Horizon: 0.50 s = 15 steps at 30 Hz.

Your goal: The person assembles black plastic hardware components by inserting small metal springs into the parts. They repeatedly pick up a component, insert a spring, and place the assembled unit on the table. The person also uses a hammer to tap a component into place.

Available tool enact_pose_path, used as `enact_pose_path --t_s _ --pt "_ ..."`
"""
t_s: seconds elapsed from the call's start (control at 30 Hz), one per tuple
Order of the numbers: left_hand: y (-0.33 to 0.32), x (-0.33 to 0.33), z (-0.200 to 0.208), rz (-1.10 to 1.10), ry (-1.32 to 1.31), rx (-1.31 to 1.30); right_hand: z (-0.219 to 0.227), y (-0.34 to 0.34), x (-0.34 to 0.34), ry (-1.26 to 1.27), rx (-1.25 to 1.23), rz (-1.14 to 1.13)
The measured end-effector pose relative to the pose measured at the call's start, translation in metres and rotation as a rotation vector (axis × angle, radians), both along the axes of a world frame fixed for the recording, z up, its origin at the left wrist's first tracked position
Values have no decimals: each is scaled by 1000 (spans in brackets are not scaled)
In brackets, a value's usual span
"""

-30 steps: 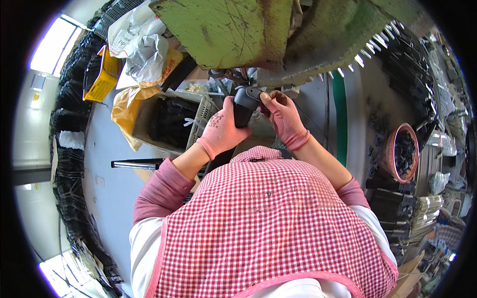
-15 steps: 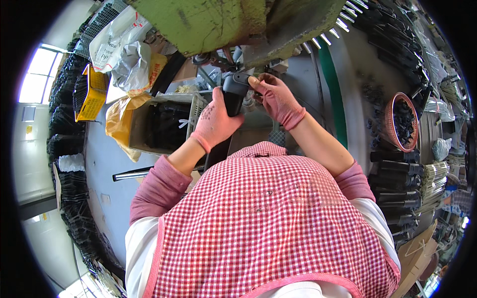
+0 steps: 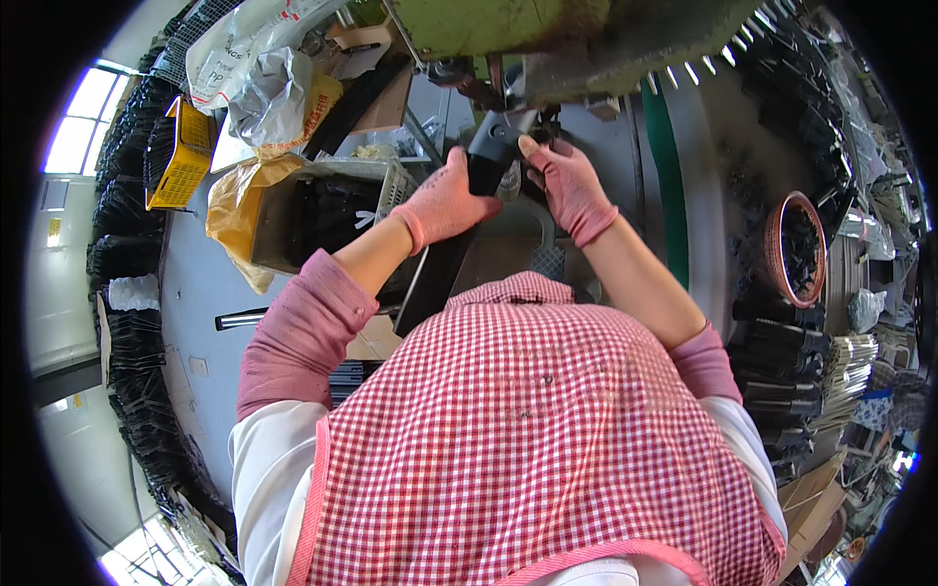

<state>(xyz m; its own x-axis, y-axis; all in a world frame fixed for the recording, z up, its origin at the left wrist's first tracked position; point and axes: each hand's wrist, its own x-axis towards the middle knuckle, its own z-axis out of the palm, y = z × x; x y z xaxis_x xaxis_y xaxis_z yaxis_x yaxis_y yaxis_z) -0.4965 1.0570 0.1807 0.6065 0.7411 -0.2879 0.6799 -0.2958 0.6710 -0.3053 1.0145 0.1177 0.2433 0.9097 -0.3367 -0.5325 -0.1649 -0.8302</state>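
Observation:
My left hand (image 3: 449, 202), in a pink glove, is wrapped round a long black bar (image 3: 430, 278) that slants from near my apron up under the machine. A dark grey plastic end piece (image 3: 494, 138) with a round spot sits at the bar's upper end. My right hand (image 3: 575, 192), gloved too, is beside that end with thumb and fingers pinched together. What they pinch, if anything, is hidden. Just above the end piece are the metal working parts (image 3: 510, 83) of a worn green machine (image 3: 586, 44).
Left of my hands stands a crate (image 3: 269, 230) of black parts with a yellow-brown bag over its side. Plastic bags (image 3: 269, 103) and a yellow basket (image 3: 181, 161) lie beyond. At right are a round red basket (image 3: 772, 249) of small black pieces and stacked black bars (image 3: 782, 366).
Both hands have shifted a little to the right in the picture with the bar. Its end piece now lies closer under the machine's working parts, and more of the bar's length shows.

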Motion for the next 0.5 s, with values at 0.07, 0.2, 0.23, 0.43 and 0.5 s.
enact_pose_path --t_s 0.07,0.2,0.23,0.43,0.5 --pt "1 0 -10 48 24 -83 -3 -1 -3 -60 -28 -40" --pt "-1 4 -18 105 54 -53 -5 -4 -5 62 13 -67" --pt "-3 4 -17 104 65 -50 -5 -5 -5 68 -17 -48" --pt "-6 3 -15 109 24 -50 -3 -9 -2 54 -46 23" --pt "-6 4 -17 123 48 -24 1 -10 -2 10 -42 47"
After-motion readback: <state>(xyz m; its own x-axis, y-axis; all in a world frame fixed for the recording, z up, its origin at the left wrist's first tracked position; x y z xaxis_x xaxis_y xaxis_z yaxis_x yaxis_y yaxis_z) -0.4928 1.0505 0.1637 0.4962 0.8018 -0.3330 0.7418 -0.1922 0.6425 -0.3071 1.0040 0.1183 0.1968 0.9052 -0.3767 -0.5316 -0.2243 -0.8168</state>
